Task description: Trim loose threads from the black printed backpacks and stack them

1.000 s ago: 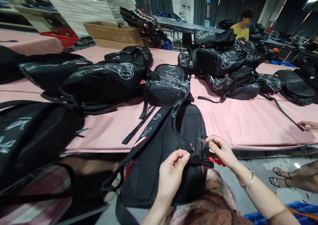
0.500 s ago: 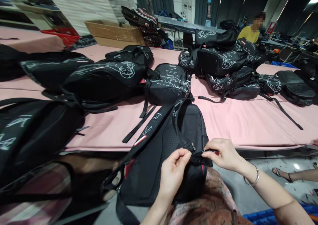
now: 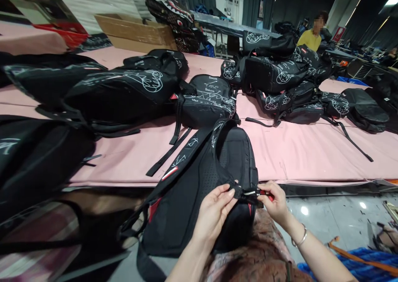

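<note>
A black backpack (image 3: 183,215) leans against the table edge, its padded back panel facing me. White scribbles and a red-and-white label mark one shoulder strap. My left hand (image 3: 211,211) pinches the lower end of the other shoulder strap (image 3: 221,170), near the bag's right side. My right hand (image 3: 274,201) is closed around a small hand tool (image 3: 250,193) with a black-and-red grip and a slim pale metal tip; its exact kind is unclear. That tip lies against the strap end, just right of my left fingertips. The webbing there is partly hidden by my fingers.
Several black backpacks with white scribbles lie on the pink-covered table (image 3: 295,157). A cardboard box (image 3: 137,33) stands at the back left. Beyond the table, a person in a yellow top (image 3: 309,39) is at the right. Blue material (image 3: 357,263) lies on the floor.
My right hand has turned and moved slightly down, and the tool's metal tip now shows. My left hand still pinches the strap end. The view has shifted a little; a sandalled foot has left it.
</note>
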`<state>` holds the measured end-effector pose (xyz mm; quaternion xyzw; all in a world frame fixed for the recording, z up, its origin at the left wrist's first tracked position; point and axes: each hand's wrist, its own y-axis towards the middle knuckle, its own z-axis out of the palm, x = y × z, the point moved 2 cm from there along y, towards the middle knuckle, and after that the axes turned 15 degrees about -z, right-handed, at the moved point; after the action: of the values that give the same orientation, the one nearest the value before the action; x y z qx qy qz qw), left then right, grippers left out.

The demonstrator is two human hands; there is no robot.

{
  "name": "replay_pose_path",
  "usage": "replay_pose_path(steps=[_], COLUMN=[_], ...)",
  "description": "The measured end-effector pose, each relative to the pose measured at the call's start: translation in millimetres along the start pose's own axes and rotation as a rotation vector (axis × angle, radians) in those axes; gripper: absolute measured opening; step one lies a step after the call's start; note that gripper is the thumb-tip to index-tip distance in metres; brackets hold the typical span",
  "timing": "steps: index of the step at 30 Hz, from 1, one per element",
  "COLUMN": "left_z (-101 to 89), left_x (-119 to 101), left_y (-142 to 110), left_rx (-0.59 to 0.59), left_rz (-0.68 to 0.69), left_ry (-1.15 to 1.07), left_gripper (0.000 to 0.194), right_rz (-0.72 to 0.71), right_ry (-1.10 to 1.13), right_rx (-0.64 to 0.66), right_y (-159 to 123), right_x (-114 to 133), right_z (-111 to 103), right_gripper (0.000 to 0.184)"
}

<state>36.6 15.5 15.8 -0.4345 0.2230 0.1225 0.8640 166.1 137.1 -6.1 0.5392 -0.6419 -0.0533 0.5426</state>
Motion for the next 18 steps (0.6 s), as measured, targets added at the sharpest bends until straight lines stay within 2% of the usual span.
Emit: replay_pose_path(steps=[3, 7, 11, 18], left_z=[1.2, 2.8, 3.6, 5.8], left_x=[2.6, 4.9, 5.8, 5.7], left_y=[2.5, 2.7, 3.0, 2.5], left_rx=[0.009, 0.043, 0.076, 0.109], left_rz=[-0.121, -0.151, -0.180, -0.197], left_ry=[-0.074, -0.137, -0.132, -0.111], left_gripper=[0.019, 0.020, 0.020, 0.020], right_rz=[-0.202, -0.315, -0.353, -0.329], right_ry=[-0.153, -0.257, -0.270, -0.244], right_rx=[0.058, 0.156, 0.218, 0.241], right_y=[5.8, 13.8, 18.8, 21.5], right_x=[2.3, 1.9, 2.3, 2.0], right_z=[-8.1, -12.5, -10.6, -10.6], right_gripper=[0.013, 0.017, 0.018, 0.020])
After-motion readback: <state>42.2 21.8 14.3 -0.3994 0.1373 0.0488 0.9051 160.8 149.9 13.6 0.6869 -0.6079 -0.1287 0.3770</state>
